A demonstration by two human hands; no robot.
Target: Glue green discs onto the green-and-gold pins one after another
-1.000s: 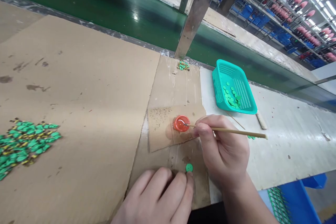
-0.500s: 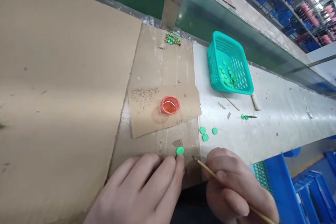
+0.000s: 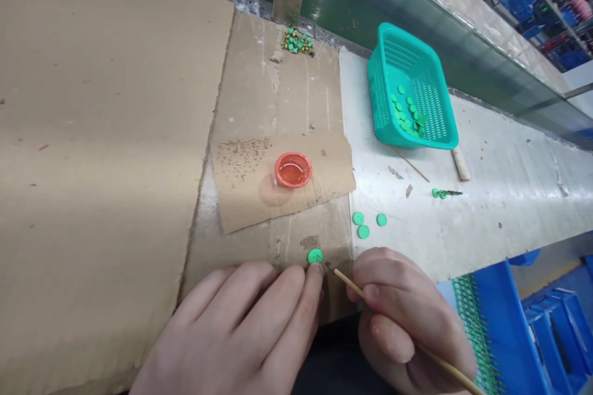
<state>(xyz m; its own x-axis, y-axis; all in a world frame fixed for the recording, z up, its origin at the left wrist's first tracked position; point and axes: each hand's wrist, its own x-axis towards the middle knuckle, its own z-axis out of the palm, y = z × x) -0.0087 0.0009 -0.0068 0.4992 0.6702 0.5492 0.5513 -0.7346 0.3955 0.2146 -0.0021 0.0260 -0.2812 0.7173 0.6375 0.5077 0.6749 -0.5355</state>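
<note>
A round green button [image 3: 315, 256] with small holes sits at the fingertips of my left hand [image 3: 252, 327]. My left index fingertip presses its near edge; my left thumb is hidden. Pinched in my right hand [image 3: 412, 318] is a fine paintbrush [image 3: 349, 282] with a pale wooden handle. Its dark pointed tip is just right of the button, with a small gap between them. Beyond both hands, a small red cup [image 3: 293, 170] holds clear reddish liquid. Loose green buttons [image 3: 364, 232] lie to the right, above my right hand.
A teal basket [image 3: 412, 86] with green discs stands at the back right, a thin stick [image 3: 412, 163] beside it. Small green and gold pieces [image 3: 297, 42] are heaped at the back. Cardboard [image 3: 115, 136] covers the left side. A blue crate [image 3: 504, 327] is at lower right.
The brush tip has moved left, closer to the button. My left hand keeps its hold on the button. The whole view has shifted slightly.
</note>
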